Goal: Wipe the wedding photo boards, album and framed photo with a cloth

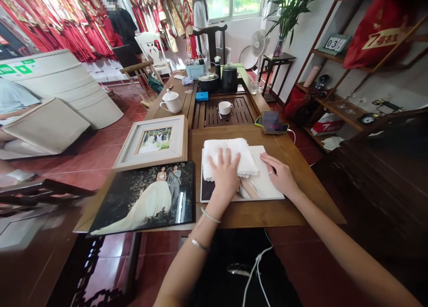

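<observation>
My left hand (225, 171) lies flat with its fingers spread on a folded white cloth (209, 146). Beneath the cloth is a photo print or album (267, 186) with a mostly white surface, and the cloth hides part of its picture. My right hand (281, 175) rests at the right edge of that print, fingers stretched out and holding nothing I can see. To the left lies a glossy dark wedding photo panel (133, 200). Behind it is a framed wedding photo (154, 139) with a pale, wide border.
On the wooden table (301, 191) stand a white lidded teapot (171, 101), a slotted tea tray (214, 113) with a white cup (225, 107), and a dark pot (229, 77). A phone (274, 123) with a cable lies at the right edge. A person sits at left; others stand behind.
</observation>
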Tool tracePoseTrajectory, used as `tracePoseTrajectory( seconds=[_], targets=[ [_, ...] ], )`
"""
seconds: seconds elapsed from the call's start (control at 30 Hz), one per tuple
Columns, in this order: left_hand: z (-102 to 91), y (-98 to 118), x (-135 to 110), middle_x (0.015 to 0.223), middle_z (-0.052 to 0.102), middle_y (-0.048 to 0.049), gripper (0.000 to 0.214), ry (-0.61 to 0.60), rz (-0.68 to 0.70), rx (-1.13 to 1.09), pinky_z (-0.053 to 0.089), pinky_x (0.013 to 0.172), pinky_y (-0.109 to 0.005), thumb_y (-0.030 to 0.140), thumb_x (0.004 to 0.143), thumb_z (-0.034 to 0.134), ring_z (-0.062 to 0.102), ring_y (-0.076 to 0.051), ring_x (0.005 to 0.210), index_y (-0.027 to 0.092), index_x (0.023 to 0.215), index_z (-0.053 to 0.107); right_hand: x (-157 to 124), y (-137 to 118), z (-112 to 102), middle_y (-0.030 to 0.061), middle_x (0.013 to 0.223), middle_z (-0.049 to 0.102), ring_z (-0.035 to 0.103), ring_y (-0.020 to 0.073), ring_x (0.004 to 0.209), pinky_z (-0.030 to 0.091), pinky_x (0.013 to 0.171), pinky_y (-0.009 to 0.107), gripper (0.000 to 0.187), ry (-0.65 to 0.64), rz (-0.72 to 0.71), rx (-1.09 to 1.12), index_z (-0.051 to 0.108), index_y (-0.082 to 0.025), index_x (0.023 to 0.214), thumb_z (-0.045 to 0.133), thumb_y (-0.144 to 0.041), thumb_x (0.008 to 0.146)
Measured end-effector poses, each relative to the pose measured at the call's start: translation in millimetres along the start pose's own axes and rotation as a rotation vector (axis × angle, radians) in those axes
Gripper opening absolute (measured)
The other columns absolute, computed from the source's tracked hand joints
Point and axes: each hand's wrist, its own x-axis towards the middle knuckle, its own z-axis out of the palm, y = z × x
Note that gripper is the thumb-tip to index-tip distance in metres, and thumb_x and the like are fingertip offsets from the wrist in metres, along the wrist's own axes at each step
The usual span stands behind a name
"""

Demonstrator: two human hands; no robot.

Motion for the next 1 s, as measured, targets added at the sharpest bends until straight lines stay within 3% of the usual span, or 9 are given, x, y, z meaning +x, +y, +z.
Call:
tracePoseTrajectory(
  seconds=[0.17, 0.3, 0.47, 0.8, 0.9, 1.0],
  targets=[
    [8.1, 20, 23, 0.153, 0.036, -0.0112, 0.056, 0.038, 0.060, -0.006, 0.016, 0.110, -0.070, 0.015, 0.085, 0.047, 0.021, -0.035, 0.144, 0.025, 0.140, 0.044, 0, 4, 2, 0.0099, 0.129, 0.064, 0.057, 0.0239, 0.123, 0.043, 0.108, 0.042, 0.044, -0.002, 0.017, -0.003, 0.068, -0.016, 0.117, 0.041, -0.012, 0.083],
    [11.7, 26, 23, 0.151, 0.039, -0.0108, 0.053, 0.067, 0.114, -0.012, 0.017, 0.110, -0.070, 0.015, 0.086, 0.045, 0.023, -0.034, 0.143, 0.026, 0.138, 0.046, 0, 2, 1, 0.0080, 0.131, 0.062, 0.058, 0.0254, 0.122, 0.045, 0.106, 0.041, 0.049, -0.008, 0.032, 0.006, 0.067, -0.018, 0.117, 0.042, -0.007, 0.077],
    [11.9, 29, -4, 0.153, 0.036, -0.0095, 0.057, 0.060, 0.165, -0.038, 0.016, 0.111, -0.069, 0.016, 0.084, 0.052, 0.021, -0.034, 0.144, 0.027, 0.139, 0.044, 0, -7, -4, 0.0090, 0.133, 0.061, 0.057, 0.0274, 0.122, 0.050, 0.098, 0.039, 0.046, -0.044, 0.011, 0.049, 0.067, -0.018, 0.117, 0.046, -0.010, 0.078],
    [-3.8, 21, -97, 0.158, 0.027, -0.0019, 0.079, -0.040, 0.199, -0.133, 0.011, 0.114, -0.067, 0.004, 0.071, 0.051, 0.012, -0.029, 0.148, 0.034, 0.143, 0.038, -1, 2, 2, 0.0135, 0.128, 0.063, 0.056, 0.0238, 0.124, 0.043, 0.109, 0.045, 0.039, 0.011, 0.008, 0.045, 0.068, -0.015, 0.115, 0.041, -0.018, 0.088],
    [-8.4, 15, -100, 0.157, 0.028, -0.0003, 0.083, -0.069, 0.138, -0.144, 0.010, 0.115, -0.066, 0.002, 0.067, 0.050, 0.011, -0.028, 0.148, 0.035, 0.143, 0.039, -1, 2, 3, 0.0127, 0.128, 0.064, 0.056, 0.0228, 0.124, 0.042, 0.109, 0.045, 0.039, 0.014, 0.001, 0.019, 0.067, -0.015, 0.116, 0.040, -0.018, 0.089],
    [-11.6, 9, -84, 0.157, 0.029, -0.0012, 0.083, -0.074, 0.050, -0.133, 0.009, 0.115, -0.066, 0.002, 0.066, 0.050, 0.012, -0.029, 0.148, 0.034, 0.142, 0.040, 0, 1, 2, 0.0113, 0.128, 0.064, 0.056, 0.0221, 0.124, 0.042, 0.110, 0.045, 0.039, 0.006, 0.010, 0.008, 0.067, -0.017, 0.117, 0.040, -0.018, 0.089]
  ],
)
